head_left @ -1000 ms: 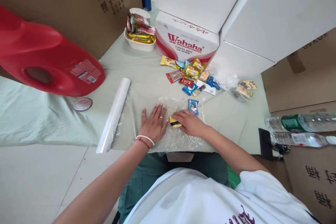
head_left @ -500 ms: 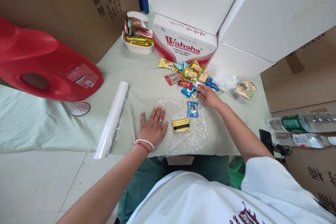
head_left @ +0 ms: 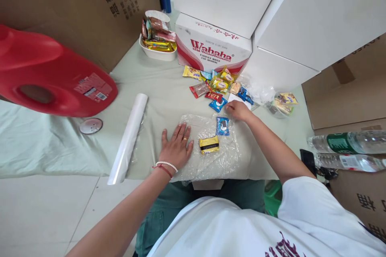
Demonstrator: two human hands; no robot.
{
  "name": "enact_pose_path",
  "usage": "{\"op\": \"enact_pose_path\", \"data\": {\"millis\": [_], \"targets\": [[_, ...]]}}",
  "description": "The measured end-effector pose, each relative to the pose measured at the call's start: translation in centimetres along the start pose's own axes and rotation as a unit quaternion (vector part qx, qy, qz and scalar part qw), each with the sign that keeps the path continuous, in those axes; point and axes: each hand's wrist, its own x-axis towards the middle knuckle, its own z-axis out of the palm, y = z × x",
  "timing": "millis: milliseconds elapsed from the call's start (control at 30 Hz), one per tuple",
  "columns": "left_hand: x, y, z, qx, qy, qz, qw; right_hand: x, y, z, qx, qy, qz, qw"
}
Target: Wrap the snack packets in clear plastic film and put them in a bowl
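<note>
My left hand (head_left: pixel 176 148) lies flat and open, fingers spread, on the left part of a crinkled clear plastic sheet (head_left: pixel 217 162) spread over the pale green cloth. On the sheet lie a yellow packet with a black stripe (head_left: pixel 208 145) and a small blue packet (head_left: pixel 222 125). My right hand (head_left: pixel 238 110) sits at the sheet's far edge, beside the heap of snack packets (head_left: pixel 218 84). Its fingers are curled round a small packet that they mostly hide.
A white roll of film (head_left: pixel 128 138) lies left of the sheet, with a round lid (head_left: pixel 90 125) and a big red jug (head_left: pixel 51 74) beyond. A Wahaha box (head_left: pixel 211 48), a snack-filled white bowl (head_left: pixel 157 53) and white cartons stand behind. Water bottles (head_left: pixel 346 142) lie right.
My right hand left the yellow striped packet on the sheet, reached to the snack heap and closed there; a small yellowish packet is gone from the heap's near edge. The left hand stayed flat.
</note>
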Motion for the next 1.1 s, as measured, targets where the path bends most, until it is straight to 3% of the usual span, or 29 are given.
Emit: {"op": "enact_pose_path", "data": {"millis": [100,233,300,433,633,733,800,900,1000,1100], "targets": [[0.0,0.0,0.0,0.002,-0.002,0.002,1.0,0.6,-0.4,-0.7,-0.009,-0.032,0.077,0.997],[0.0,0.0,0.0,0.003,-0.002,0.002,1.0,1.3,-1.3,-1.0,-0.027,-0.004,0.107,0.994],[0.0,0.0,0.0,0.003,-0.001,0.002,1.0,1.5,-2.4,-0.6,-0.021,0.018,0.059,0.998],[0.0,0.0,0.0,0.002,0.0,0.001,1.0,1.6,-4.4,0.5,-0.037,0.005,-0.12,0.992],[0.0,-0.1,0.0,-0.003,0.002,0.0,1.0,2.9,-2.7,0.2,-0.079,0.04,0.005,0.996],[0.0,-0.1,0.0,-0.005,0.0,-0.001,1.0,4.2,-2.5,0.0,-0.064,0.089,-0.059,0.992],[0.0,-0.1,0.1,-0.004,-0.001,-0.001,1.0,4.9,-3.2,0.1,-0.08,0.085,-0.108,0.987],[0.0,-0.1,0.2,-0.002,-0.004,-0.002,1.0,5.5,-4.2,-0.1,-0.109,0.082,-0.097,0.986],[-0.1,-0.1,0.2,-0.001,-0.01,-0.003,1.0,4.2,-4.5,-1.3,-0.065,0.141,-0.067,0.986],[0.0,0.0,0.0,0.001,-0.017,-0.004,1.0,-0.1,-4.9,-2.1,0.045,0.193,-0.132,0.971]]}}
